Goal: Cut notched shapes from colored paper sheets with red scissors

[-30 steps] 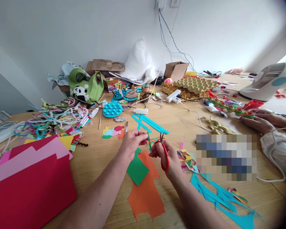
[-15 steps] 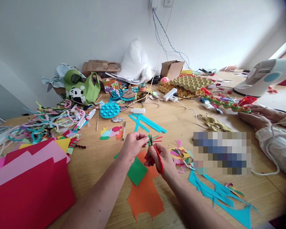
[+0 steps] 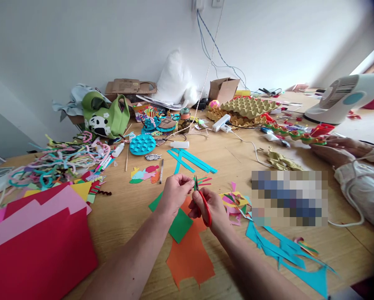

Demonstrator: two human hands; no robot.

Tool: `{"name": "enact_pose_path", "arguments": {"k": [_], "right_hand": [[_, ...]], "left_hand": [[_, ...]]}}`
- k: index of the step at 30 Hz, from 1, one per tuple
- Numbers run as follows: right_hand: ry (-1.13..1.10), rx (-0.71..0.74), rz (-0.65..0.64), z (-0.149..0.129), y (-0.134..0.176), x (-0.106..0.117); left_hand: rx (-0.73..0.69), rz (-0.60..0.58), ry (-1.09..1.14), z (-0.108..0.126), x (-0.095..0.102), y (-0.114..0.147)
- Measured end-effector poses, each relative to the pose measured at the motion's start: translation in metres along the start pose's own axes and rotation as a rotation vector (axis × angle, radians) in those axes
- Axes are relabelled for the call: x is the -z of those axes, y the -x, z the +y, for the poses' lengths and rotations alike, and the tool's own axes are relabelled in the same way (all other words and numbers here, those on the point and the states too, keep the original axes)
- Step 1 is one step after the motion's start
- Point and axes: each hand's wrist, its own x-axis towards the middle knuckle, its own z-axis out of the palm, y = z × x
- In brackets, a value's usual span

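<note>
My right hand (image 3: pixel 212 206) is closed around a pair of red-handled scissors (image 3: pixel 207 214), blades pointing away from me. Just left of the blades, my left hand (image 3: pixel 173 192) is closed in a pinch; a sliver of green paper strip (image 3: pixel 194 181) shows at its fingertips, mostly hidden. Thin red and green paper strips (image 3: pixel 206 181) lie on the table beyond the scissors. Under my hands, a green paper square (image 3: pixel 180 226) rests on a cut orange sheet (image 3: pixel 191 260). Paper fish cutouts (image 3: pixel 145 174) and a pen (image 3: pixel 161 171) are left of my hands.
Blue strips (image 3: pixel 195 160) lie ahead. Paper scraps (image 3: pixel 235 200) and blue offcuts (image 3: pixel 287 254) spread to the right. Large red sheets (image 3: pixel 49 254) and pipe cleaners (image 3: pixel 68 158) fill the left. At the right, another person's hands (image 3: pixel 333 150) are beside a painted egg-carton strip (image 3: pixel 296 134).
The scissor blades look closer together than before, still beside my left fingertips. Both hands stay almost in place; the view has shifted slightly.
</note>
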Motion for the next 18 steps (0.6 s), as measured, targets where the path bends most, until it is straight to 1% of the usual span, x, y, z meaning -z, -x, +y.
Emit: {"name": "enact_pose_path", "arguments": {"k": [9,18], "right_hand": [[-0.004,-0.014,-0.015,-0.0007,0.0003,0.0009],[-0.031,-0.017,-0.030,0.0044,-0.0014,0.0025]], "left_hand": [[-0.009,0.016,-0.036,-0.0006,-0.0016,0.0012],[-0.004,0.024,-0.046,-0.0016,-0.0024,0.0022]]}}
